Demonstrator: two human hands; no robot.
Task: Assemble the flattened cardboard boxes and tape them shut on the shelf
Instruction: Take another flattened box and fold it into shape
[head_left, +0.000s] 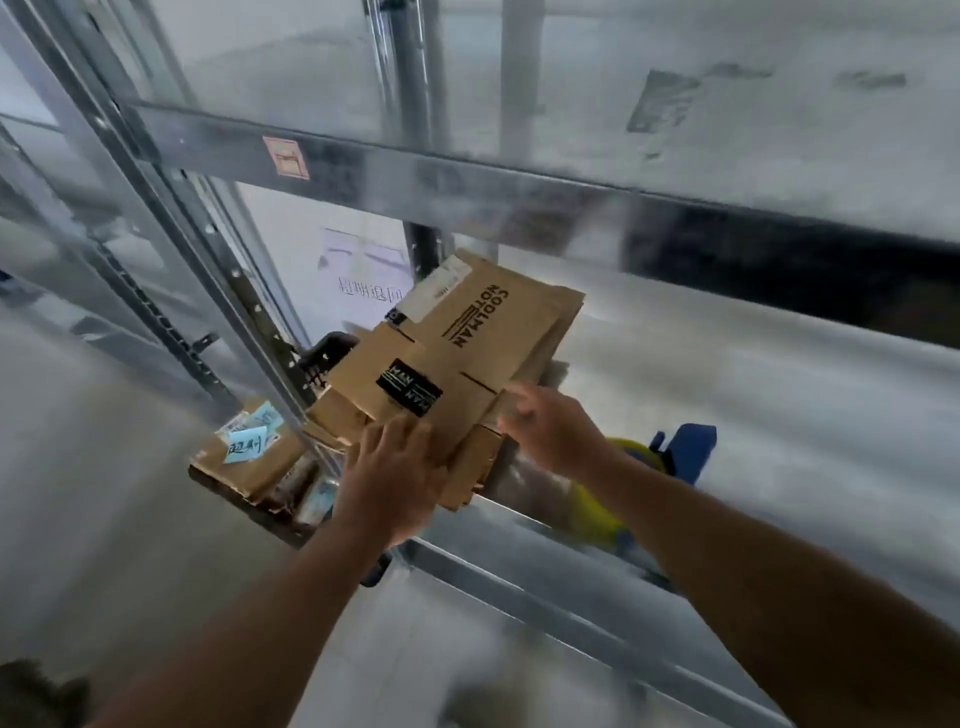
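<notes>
Left hand (389, 467) lies flat-fingered on the near end of the stack of flattened boxes (467, 465), pinning it I'd guess. The right hand (550, 431) curls round the top box (467, 332) at its side edge, probably to peel it off. The stack overhangs the shelf (727, 389) front, with a yellow-and-blue tool (618, 462) just beside.

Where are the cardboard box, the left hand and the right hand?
cardboard box (483, 322): head view, printed top face.
left hand (392, 478): head view, back of hand.
right hand (553, 434): head view, back of hand.
</notes>
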